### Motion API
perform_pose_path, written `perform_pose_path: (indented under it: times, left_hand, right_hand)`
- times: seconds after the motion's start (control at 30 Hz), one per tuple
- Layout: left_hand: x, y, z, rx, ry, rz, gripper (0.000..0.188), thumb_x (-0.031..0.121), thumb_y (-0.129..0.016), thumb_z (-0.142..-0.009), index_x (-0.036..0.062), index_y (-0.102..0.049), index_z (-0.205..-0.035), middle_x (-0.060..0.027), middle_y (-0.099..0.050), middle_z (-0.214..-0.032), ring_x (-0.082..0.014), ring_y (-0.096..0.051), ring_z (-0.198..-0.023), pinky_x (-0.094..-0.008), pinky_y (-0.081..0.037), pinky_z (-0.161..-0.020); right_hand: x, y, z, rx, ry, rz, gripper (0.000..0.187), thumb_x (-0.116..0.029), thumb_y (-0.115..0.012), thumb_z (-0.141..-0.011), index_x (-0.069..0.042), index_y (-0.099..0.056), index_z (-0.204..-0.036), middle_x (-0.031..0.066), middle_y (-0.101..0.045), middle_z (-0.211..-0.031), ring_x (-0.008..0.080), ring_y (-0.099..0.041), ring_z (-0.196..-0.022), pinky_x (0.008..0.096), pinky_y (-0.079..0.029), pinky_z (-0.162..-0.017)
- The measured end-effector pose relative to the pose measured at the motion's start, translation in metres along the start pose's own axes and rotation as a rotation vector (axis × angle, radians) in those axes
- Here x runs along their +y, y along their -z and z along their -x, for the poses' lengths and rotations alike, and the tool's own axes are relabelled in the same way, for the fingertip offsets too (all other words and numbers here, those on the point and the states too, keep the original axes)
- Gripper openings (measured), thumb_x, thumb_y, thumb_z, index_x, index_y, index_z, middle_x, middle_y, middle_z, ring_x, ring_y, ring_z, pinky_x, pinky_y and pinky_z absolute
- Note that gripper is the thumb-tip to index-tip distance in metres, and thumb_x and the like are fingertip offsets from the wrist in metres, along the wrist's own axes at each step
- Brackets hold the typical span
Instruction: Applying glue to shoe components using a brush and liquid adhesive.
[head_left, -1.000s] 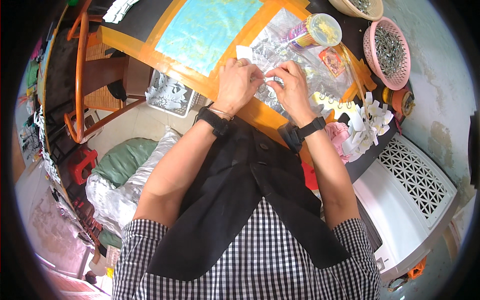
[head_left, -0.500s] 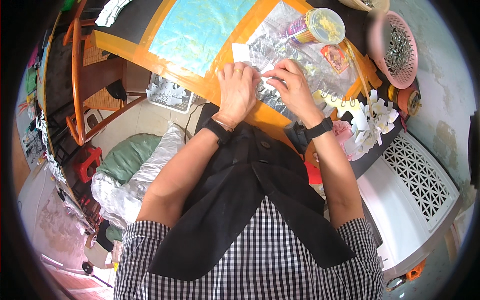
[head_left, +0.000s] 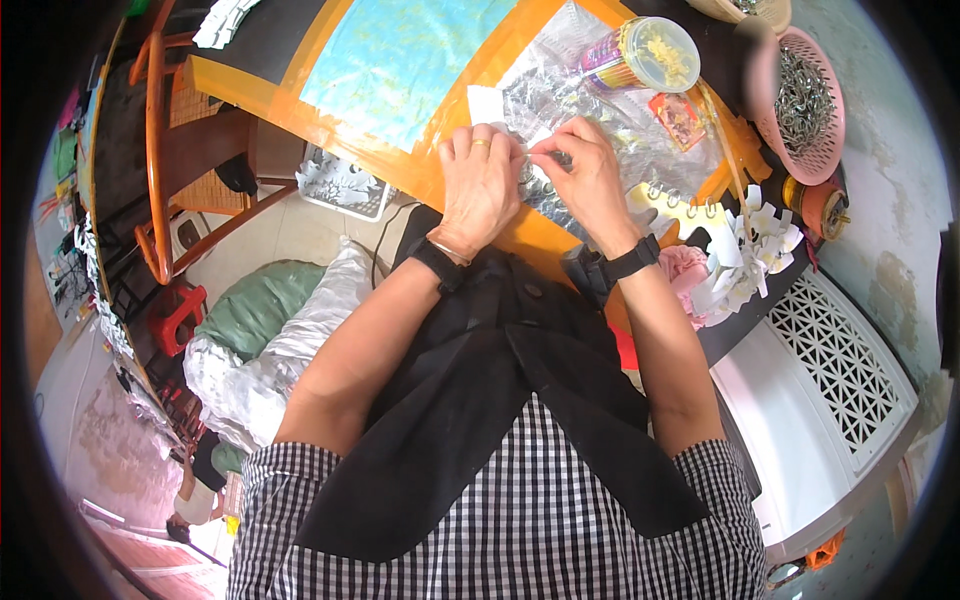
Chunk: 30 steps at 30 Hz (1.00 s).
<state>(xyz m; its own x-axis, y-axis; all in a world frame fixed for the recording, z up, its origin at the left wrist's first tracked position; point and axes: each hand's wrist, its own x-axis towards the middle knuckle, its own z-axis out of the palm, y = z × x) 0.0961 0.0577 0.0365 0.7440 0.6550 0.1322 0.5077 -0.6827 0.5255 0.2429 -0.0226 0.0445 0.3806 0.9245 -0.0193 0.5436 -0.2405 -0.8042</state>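
Head view. A dark table (head_left: 285,45), bordered with orange tape (head_left: 240,88), bears a blue sheet (head_left: 390,75) and clear plastic (head_left: 640,150). The left hand (head_left: 481,185) arches palm-down (whether its fingertips grip cannot be told); the right hand (head_left: 530,156) pinches a small pale piece (head_left: 525,153), between the hands, thumb to forefinger. Beyond it: a tub (head_left: 665,55) and a pink basket (head_left: 818,163) of metal pieces (head_left: 800,95).
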Motion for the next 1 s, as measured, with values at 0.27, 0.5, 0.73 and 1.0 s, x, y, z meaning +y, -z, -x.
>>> perform_pose_path:
  times: [0.27, 0.5, 0.73, 1.0]
  left_hand:
    - [0.001, -0.005, 0.004, 0.042, 0.017, -0.016, 0.018, 0.011, -0.068, -0.085, 0.0067, -0.059, -0.099, -0.0141, -0.055, -0.104, -0.0354, -0.049, -0.099, -0.0475, -0.038, -0.085]
    - [0.007, -0.006, -0.002, 0.041, 0.099, -0.001, 0.018, 0.009, -0.067, -0.083, 0.0053, -0.059, -0.098, -0.0144, -0.055, -0.114, -0.0360, -0.048, -0.103, -0.0477, -0.038, -0.088]
    - [0.005, -0.006, -0.004, 0.020, 0.137, 0.051, 0.022, 0.007, -0.070, -0.079, 0.0050, -0.060, -0.098, -0.0132, -0.054, -0.117, -0.0360, -0.046, -0.108, -0.0470, -0.037, -0.092]
    - [0.000, 0.000, -0.006, 0.055, 0.254, 0.278, 0.019, 0.003, -0.071, -0.076, 0.0105, -0.061, -0.091, -0.0087, -0.058, -0.109, -0.0310, -0.048, -0.105, -0.0438, -0.035, -0.092]
  right_hand:
    - [0.000, -0.007, -0.001, 0.053, 0.061, 0.132, 0.009, -0.005, -0.075, -0.076, -0.006, -0.066, -0.078, 0.0072, -0.056, -0.085, 0.0298, -0.056, -0.089, 0.0423, -0.045, -0.081]
    - [0.001, -0.020, 0.006, 0.189, 0.093, 0.179, 0.015, -0.003, -0.074, -0.074, -0.008, -0.063, -0.083, 0.0072, -0.055, -0.089, 0.0297, -0.055, -0.089, 0.0430, -0.044, -0.080]
    - [0.000, -0.021, 0.007, 0.187, 0.051, 0.142, 0.020, -0.001, -0.074, -0.072, -0.008, -0.058, -0.083, 0.0083, -0.053, -0.091, 0.0312, -0.054, -0.091, 0.0443, -0.043, -0.081]
    - [0.002, -0.014, -0.002, 0.119, -0.017, 0.113, 0.021, 0.002, -0.072, -0.070, -0.006, -0.055, -0.077, 0.0107, -0.052, -0.087, 0.0334, -0.055, -0.088, 0.0440, -0.044, -0.077]
